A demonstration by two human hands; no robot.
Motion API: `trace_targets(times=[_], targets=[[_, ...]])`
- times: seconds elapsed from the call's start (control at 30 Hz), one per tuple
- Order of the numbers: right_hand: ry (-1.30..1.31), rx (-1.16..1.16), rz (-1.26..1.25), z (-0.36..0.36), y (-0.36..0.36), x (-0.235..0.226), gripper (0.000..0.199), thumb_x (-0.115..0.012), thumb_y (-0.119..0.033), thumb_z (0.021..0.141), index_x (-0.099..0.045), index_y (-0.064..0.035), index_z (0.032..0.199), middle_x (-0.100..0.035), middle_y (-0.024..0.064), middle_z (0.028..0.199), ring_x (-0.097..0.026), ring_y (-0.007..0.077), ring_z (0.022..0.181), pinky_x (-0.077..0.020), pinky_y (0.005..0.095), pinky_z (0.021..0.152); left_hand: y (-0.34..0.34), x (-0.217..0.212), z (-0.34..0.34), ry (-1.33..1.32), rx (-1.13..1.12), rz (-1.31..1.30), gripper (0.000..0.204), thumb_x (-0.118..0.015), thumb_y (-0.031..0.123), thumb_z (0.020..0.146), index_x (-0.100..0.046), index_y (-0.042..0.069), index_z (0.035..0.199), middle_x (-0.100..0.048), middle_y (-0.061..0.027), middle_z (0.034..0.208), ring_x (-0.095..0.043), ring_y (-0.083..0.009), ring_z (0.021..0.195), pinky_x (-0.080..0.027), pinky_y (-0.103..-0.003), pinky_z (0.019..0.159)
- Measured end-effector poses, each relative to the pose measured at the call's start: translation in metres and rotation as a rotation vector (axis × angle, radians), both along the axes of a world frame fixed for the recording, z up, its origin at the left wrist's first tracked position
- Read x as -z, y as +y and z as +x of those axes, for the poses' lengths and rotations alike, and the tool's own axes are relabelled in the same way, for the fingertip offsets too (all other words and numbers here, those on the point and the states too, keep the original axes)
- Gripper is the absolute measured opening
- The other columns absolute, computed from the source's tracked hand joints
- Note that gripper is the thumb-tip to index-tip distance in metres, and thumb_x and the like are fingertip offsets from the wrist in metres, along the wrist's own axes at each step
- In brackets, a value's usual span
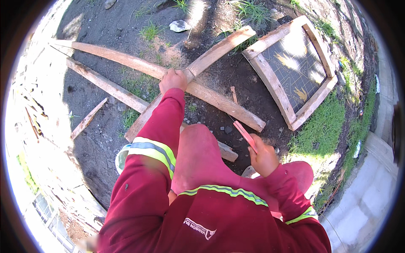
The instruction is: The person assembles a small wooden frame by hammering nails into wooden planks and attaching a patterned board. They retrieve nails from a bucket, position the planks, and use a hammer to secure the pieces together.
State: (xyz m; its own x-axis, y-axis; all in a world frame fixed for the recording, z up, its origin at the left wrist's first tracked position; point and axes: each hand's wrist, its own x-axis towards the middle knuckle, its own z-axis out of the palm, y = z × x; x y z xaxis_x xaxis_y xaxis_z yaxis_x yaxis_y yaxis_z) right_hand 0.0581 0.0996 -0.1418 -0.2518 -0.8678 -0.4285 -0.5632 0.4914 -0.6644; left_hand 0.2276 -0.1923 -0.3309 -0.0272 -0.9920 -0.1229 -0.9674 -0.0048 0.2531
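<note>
My left hand [174,80] grips the place where two wooden boards cross, its fingers curled over the wood. One is a long board [223,103] running from the far left to the near right. The other, a slanting board [221,49], rises toward the far right and lies partly under my left forearm. My right hand [264,156] is closed around a slim tool with a pink-red handle [244,134], near the long board's right end. A thin dark line extends from the handle's far end; I cannot make out the tool's kind.
At the right lies a wooden frame [270,80] around a dark panel [291,63] with yellow prints. Another board [105,86] passes under the slanting one. A loose wood strip [89,118], a whitish stone [180,26] and grass tufts dot the dark soil. Concrete [358,206] borders the right.
</note>
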Motion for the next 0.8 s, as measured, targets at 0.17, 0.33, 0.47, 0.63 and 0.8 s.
trace_targets(times=[0.17, 0.33, 0.47, 0.63, 0.8], targets=[[0.061, -0.063, -0.095, 0.009, -0.059, 0.044, 0.028, -0.061, -0.008, 0.085, -0.052, -0.0037, 0.111, -0.062, 0.0267, 0.075, -0.062, 0.0457, 0.071, -0.05, 0.052, 0.064, 0.001, 0.004, 0.001, 0.024, 0.008, -0.031, 0.033, -0.045, 0.03, 0.086, -0.065, 0.005, 0.09, -0.068, -0.0179, 0.094, -0.064, -0.0367, 0.089, -0.049, -0.048, 0.083], [0.073, -0.059, -0.057, 0.024, -0.082, 0.086, 0.025, -0.059, -0.008, 0.086, -0.052, -0.0032, 0.11, -0.063, 0.0257, 0.075, -0.063, 0.0462, 0.073, -0.0498, 0.0523, 0.064, 0.004, -0.005, 0.002, 0.029, -0.013, 0.017, 0.033, -0.044, 0.03, 0.086, -0.065, 0.005, 0.092, -0.068, -0.0174, 0.095, -0.064, -0.0362, 0.093, -0.048, -0.048, 0.085], [0.021, -0.011, -0.04, 0.002, 0.004, 0.001, 0.036, -0.062, -0.004, 0.083, -0.051, -0.0043, 0.118, -0.064, 0.0236, 0.079, -0.064, 0.0443, 0.075, -0.0508, 0.0504, 0.064, 0.003, -0.002, 0.002, 0.051, 0.01, 0.005, 0.033, -0.044, 0.03, 0.086, -0.065, 0.006, 0.093, -0.069, -0.017, 0.096, -0.063, -0.0359, 0.094, -0.047, -0.048, 0.084], [0.078, -0.04, 0.088, 0.01, -0.059, 0.024, 0.034, -0.061, -0.006, 0.085, -0.053, -0.0052, 0.118, -0.064, 0.0264, 0.088, -0.063, 0.0462, 0.082, -0.0515, 0.0489, 0.069, 0.003, 0.002, 0.0, 0.062, -0.019, -0.039, 0.032, -0.044, 0.029, 0.086, -0.066, 0.006, 0.089, -0.069, -0.017, 0.094, -0.064, -0.0364, 0.091, -0.047, -0.049, 0.082], [0.057, -0.033, -0.05, 0.025, -0.103, 0.078, 0.028, -0.06, -0.009, 0.086, -0.052, -0.0044, 0.112, -0.063, 0.0282, 0.084, -0.062, 0.0467, 0.079, -0.0496, 0.0519, 0.067, -0.001, -0.008, -0.001, 0.058, 0.01, -0.046, 0.032, -0.044, 0.028, 0.086, -0.066, 0.005, 0.088, -0.069, -0.0176, 0.093, -0.064, -0.0369, 0.09, -0.048, -0.048, 0.083]])
